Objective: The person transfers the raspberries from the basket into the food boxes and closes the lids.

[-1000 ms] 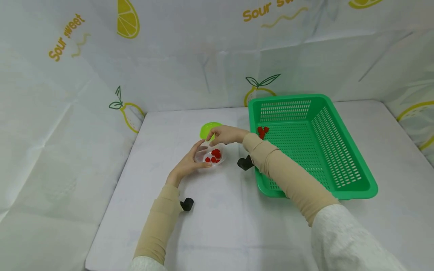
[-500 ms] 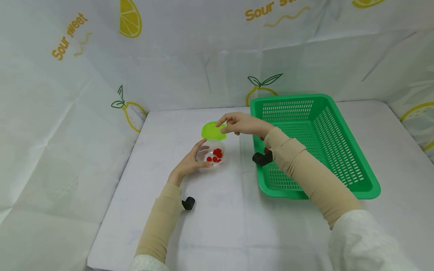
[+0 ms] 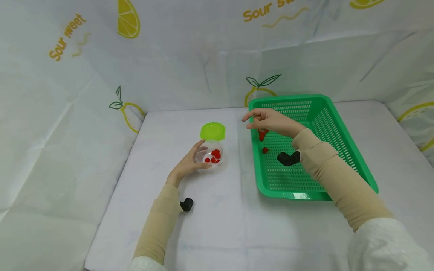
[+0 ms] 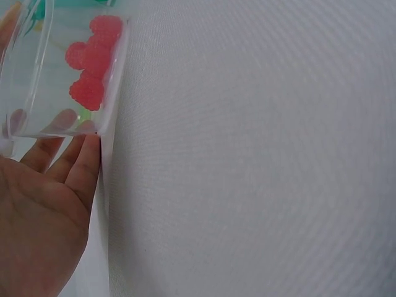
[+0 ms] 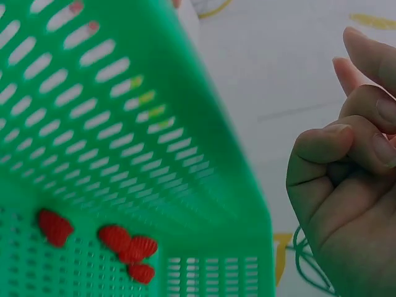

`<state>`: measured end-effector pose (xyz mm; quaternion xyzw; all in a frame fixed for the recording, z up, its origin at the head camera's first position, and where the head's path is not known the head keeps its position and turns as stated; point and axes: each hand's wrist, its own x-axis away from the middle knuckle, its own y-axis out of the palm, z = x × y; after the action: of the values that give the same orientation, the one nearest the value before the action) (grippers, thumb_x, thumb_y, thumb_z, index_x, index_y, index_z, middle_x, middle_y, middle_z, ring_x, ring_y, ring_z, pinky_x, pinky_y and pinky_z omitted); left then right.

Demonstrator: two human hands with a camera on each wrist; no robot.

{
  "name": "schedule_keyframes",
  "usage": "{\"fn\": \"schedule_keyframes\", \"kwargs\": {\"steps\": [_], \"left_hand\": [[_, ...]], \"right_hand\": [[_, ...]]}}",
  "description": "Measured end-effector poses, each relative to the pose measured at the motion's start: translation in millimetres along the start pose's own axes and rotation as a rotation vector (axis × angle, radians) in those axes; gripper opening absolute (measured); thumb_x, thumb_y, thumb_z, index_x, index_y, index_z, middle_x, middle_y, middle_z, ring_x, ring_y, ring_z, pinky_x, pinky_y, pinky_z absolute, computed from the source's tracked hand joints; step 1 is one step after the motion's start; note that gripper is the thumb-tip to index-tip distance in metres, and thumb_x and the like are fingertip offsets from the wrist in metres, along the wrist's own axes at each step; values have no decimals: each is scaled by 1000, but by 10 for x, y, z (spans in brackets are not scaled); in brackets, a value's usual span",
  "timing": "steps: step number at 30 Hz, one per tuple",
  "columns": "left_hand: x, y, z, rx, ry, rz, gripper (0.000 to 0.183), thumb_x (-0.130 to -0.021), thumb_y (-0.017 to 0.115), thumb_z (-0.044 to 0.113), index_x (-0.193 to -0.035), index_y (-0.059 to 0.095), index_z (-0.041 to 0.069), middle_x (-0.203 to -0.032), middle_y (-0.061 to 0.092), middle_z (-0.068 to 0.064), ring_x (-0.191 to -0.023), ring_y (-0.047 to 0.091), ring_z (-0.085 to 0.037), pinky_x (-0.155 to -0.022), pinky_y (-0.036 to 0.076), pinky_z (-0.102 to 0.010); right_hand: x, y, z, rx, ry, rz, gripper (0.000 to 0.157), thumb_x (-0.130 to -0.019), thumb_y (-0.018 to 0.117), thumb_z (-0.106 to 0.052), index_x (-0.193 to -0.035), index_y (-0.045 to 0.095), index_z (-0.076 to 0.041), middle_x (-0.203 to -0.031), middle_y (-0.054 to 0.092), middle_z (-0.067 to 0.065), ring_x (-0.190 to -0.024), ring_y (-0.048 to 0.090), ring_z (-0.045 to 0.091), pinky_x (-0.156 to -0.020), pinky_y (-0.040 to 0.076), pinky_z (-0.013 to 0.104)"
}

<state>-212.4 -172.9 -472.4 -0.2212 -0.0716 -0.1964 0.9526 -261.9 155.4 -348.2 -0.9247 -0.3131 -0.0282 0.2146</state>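
Observation:
My left hand [image 3: 187, 165] grips a small clear plastic container [image 3: 219, 147] from its left side, thumb near me and fingers at the back. Several raspberries [image 3: 216, 153] lie on the container's floor; the left wrist view shows some raspberries [image 4: 94, 59] through its wall. Over the left rim of the green basket [image 3: 260, 177] hovers my right hand [image 3: 272, 121]. It holds nothing: thumb and index finger stand apart, the other fingers loosely curled. Below it, several raspberries [image 5: 131, 244] rest on the basket floor near the left wall.
A lime-green lid [image 3: 213, 131] lies just behind the container. The basket's slotted walls rise around its raspberries. White table cover [image 3: 217, 210] extends toward me, and a lemon-printed cloth [image 3: 183, 67] hangs behind the table.
My right hand has moved from above the container, past the lid, rightward to the basket's left rim. My left hand still holds the container in place.

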Motion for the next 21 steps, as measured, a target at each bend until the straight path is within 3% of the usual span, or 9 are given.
{"fn": "schedule_keyframes", "kwargs": {"steps": [2, 8, 15, 21], "left_hand": [[16, -3, 1, -1, -6, 7, 93, -74, 78, 31, -144, 19, 42, -143, 39, 10, -139, 31, -16, -114, 22, -54], [44, -10, 24, -14, -4, -1, 92, -76, 76, 29, -145, 17, 40, -145, 38, 6, -140, 29, -17, -114, 21, -55], [38, -5, 28, -19, -5, -1, 91, -76, 76, 30, -145, 17, 40, -146, 37, 5, -141, 27, -19, -113, 22, -55], [30, 8, 36, -28, -6, 5, 91, -75, 77, 32, -144, 18, 43, -145, 38, 7, -140, 27, -18, -113, 23, -55]], "right_hand": [[39, -38, 57, -7, -1, 13, 39, -88, 64, -34, -120, 54, -16, -58, 31, -3, -58, 29, 21, -66, 37, 30], [130, -124, 263, 16, 44, 26, 41, -88, 64, -33, -122, 54, -13, -60, 34, -3, -66, 38, 17, -68, 40, 29], [186, -180, 498, 35, 125, 30, 45, -89, 62, -33, -124, 52, -7, -59, 36, -4, -65, 35, 17, -69, 39, 31], [196, -187, 690, 60, 172, -22, 42, -90, 60, -29, -123, 51, -3, -58, 34, -5, -58, 29, 14, -68, 37, 34]]}}
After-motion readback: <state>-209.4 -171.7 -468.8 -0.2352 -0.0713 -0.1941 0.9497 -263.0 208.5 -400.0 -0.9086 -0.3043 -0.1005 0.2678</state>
